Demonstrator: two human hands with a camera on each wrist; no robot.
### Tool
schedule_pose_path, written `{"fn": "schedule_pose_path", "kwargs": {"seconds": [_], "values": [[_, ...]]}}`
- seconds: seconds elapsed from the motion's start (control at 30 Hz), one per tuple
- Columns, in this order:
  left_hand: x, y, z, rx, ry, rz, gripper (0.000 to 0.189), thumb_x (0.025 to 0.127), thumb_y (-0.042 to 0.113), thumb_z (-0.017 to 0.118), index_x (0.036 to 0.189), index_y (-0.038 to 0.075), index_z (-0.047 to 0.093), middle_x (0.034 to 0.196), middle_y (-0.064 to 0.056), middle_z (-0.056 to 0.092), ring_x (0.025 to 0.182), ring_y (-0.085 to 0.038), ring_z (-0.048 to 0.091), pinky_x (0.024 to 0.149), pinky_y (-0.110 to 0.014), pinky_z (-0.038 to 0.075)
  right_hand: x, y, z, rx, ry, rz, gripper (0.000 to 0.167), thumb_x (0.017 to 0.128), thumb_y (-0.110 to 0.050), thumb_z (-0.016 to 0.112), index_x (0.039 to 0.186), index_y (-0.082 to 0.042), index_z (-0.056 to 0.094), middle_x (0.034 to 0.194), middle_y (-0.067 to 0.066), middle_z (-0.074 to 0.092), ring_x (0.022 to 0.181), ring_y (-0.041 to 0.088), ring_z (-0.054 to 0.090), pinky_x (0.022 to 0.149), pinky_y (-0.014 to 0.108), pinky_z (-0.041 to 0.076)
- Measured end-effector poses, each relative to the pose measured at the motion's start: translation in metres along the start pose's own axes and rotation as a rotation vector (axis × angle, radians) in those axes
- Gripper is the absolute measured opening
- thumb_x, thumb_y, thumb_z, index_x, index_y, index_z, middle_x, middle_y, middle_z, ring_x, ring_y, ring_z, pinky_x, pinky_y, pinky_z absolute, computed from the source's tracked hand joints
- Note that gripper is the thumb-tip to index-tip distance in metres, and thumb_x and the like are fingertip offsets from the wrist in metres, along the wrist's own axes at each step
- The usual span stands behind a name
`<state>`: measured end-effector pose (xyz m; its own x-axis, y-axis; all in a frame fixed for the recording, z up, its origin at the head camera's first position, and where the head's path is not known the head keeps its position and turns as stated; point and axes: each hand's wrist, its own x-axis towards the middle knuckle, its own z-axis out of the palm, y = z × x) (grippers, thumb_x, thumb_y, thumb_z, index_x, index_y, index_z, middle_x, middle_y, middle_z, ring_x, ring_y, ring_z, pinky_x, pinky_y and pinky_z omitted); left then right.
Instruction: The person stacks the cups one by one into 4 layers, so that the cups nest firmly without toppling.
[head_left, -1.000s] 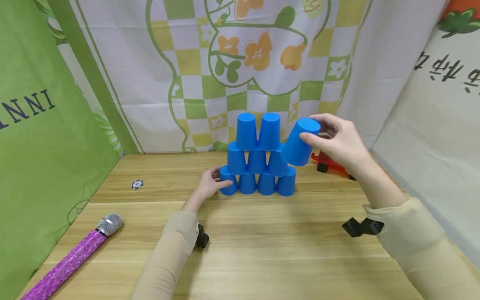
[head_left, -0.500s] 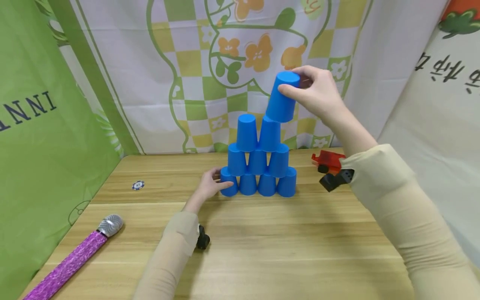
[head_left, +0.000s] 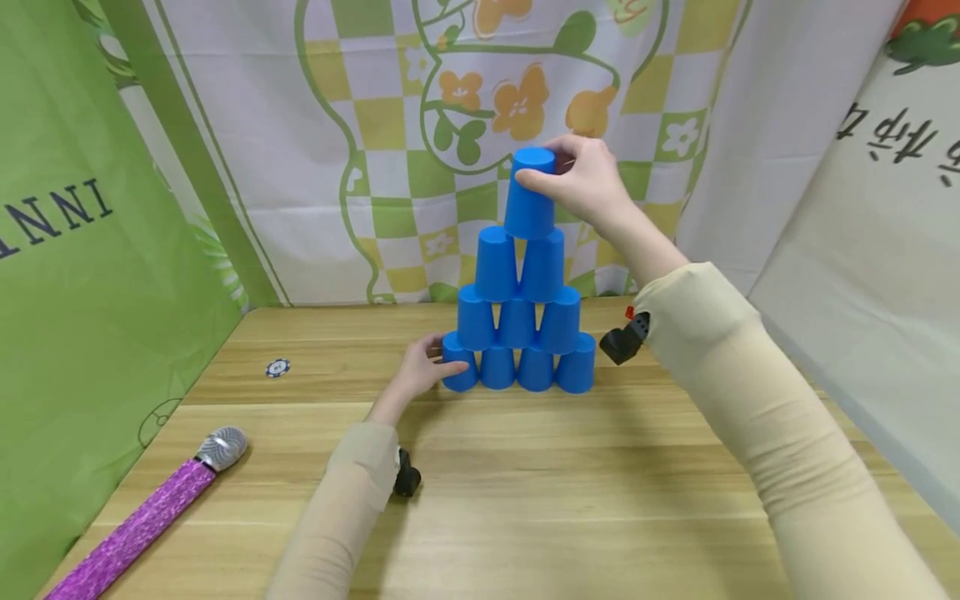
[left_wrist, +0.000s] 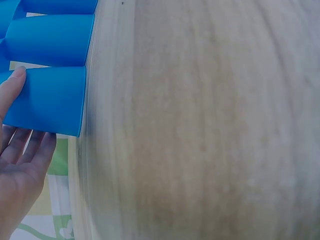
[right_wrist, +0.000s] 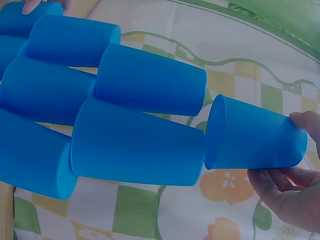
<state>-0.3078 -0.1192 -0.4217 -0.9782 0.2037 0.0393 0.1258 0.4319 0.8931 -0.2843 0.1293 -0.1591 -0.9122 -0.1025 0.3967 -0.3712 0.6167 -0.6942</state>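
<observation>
My right hand (head_left: 588,185) pinches an upside-down blue plastic cup (head_left: 529,200) by its upper part, thumb in front and fingers behind. The cup's rim is at the tops of two blue cups in the row below, over the space between them; whether it touches them I cannot tell. In the right wrist view, this held cup (right_wrist: 255,134) tilts slightly. Beneath stand rows of inverted blue cups, stepped as a pyramid on the wooden table. My left hand (head_left: 418,368) holds the leftmost bottom cup (head_left: 459,373), thumb in front and fingers behind, as the left wrist view shows.
A microphone with a sparkly purple handle (head_left: 138,529) lies at the table's left front. A poker chip (head_left: 277,367) is farther back. The right sleeve mostly hides a red object (head_left: 629,312). A patterned curtain (head_left: 420,200) hangs behind the cups.
My right hand has carried its cup up from the right of the pyramid, then left over the top pair, and the cup is more upright. The left hand stays on its cup.
</observation>
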Motion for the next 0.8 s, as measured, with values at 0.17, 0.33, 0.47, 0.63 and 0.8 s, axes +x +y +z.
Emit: {"fn": "schedule_pose_path", "kwargs": {"seconds": [0.17, 0.33, 0.47, 0.63, 0.8], "values": [[0.0, 0.001, -0.001, 0.0, -0.003, -0.005, 0.057, 0.081, 0.025, 0.075, 0.129, 0.005, 0.05, 0.13, -0.016, 0.055, 0.124, -0.033, 0.051, 0.101, -0.047, 0.046, 0.003, 0.001, 0.005, -0.023, -0.005, 0.015, 0.055, 0.087, -0.038, 0.064, 0.129, -0.004, 0.054, 0.125, 0.015, 0.059, 0.112, 0.025, 0.056, 0.098, 0.038, 0.048], [0.001, 0.001, -0.001, -0.002, -0.004, -0.003, 0.057, 0.081, 0.025, 0.075, 0.129, 0.005, 0.05, 0.13, -0.016, 0.055, 0.124, -0.033, 0.051, 0.101, -0.047, 0.046, 0.003, 0.001, 0.008, -0.028, -0.008, 0.022, 0.057, 0.087, -0.039, 0.064, 0.13, -0.003, 0.052, 0.126, 0.017, 0.058, 0.114, 0.027, 0.055, 0.099, 0.039, 0.047], [0.002, 0.0, -0.001, -0.001, -0.003, 0.006, 0.057, 0.081, 0.024, 0.075, 0.128, 0.004, 0.05, 0.13, -0.016, 0.055, 0.124, -0.033, 0.051, 0.102, -0.046, 0.046, 0.003, 0.001, 0.01, -0.027, -0.011, 0.031, 0.057, 0.087, -0.038, 0.064, 0.13, -0.003, 0.052, 0.127, 0.016, 0.058, 0.115, 0.026, 0.055, 0.1, 0.039, 0.047], [0.003, -0.001, 0.0, -0.006, -0.003, 0.013, 0.056, 0.08, 0.022, 0.075, 0.128, 0.003, 0.05, 0.129, -0.017, 0.055, 0.124, -0.034, 0.051, 0.101, -0.046, 0.046, 0.003, 0.002, 0.012, -0.025, -0.008, 0.031, 0.056, 0.088, -0.038, 0.064, 0.13, -0.003, 0.052, 0.126, 0.016, 0.058, 0.114, 0.026, 0.055, 0.1, 0.039, 0.047], [0.003, -0.002, 0.0, -0.005, -0.001, 0.013, 0.057, 0.08, 0.022, 0.075, 0.128, 0.003, 0.05, 0.13, -0.018, 0.055, 0.123, -0.034, 0.052, 0.101, -0.046, 0.046, 0.004, 0.004, 0.013, -0.023, -0.001, 0.022, 0.056, 0.088, -0.038, 0.064, 0.13, -0.003, 0.052, 0.125, 0.016, 0.059, 0.113, 0.026, 0.055, 0.099, 0.039, 0.047]]}}
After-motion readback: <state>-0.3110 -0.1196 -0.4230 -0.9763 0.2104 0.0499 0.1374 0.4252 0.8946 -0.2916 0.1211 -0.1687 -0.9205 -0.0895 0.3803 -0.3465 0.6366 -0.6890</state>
